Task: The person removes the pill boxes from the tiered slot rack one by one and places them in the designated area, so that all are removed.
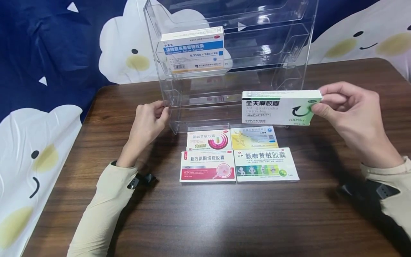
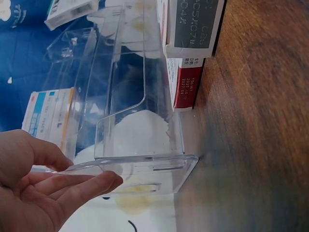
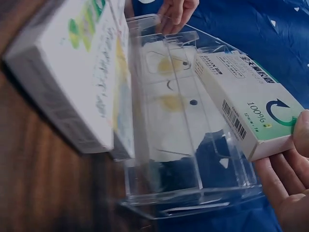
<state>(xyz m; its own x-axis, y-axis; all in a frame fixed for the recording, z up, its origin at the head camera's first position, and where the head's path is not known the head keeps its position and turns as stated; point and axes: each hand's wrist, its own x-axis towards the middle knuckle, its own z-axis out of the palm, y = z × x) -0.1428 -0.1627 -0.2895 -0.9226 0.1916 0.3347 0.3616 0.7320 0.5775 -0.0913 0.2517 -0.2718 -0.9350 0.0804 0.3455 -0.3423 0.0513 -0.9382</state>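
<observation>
Lower corners of the frame: left sleeve [image 1: 106, 203] and right sleeve [image 1: 393, 194], both cream. Bare table [image 1: 205, 225], dark wood grain, filled the lower middle.

At centre, 4 boxes lay face up on the table in 2 rows of 2. Near row: red box [image 1: 207, 166] at left, white box [image 1: 267, 165] with a green picture strip at right. Far row: pink box [image 1: 208, 140] at left, yellow box [image 1: 253, 137] at right.

Right of centre, the right hand [image 1: 356, 110] pinched the green box [image 1: 279, 109] by its right end, thumb on the printed face, fingers behind. The box was held above the table, before the rack's lower right; could not tell whether it touched the rack.

Left of centre, the left hand [image 1: 146, 125] pinched the left side edge of the clear rack [image 1: 250, 64] between thumb and fingers.

Upper centre: 1 blue box [image 1: 192, 53] stood in a rack tier, toward the left. Behind, navy cloth [image 1: 57, 43] with white smiling shapes crossed the top.
</observation>
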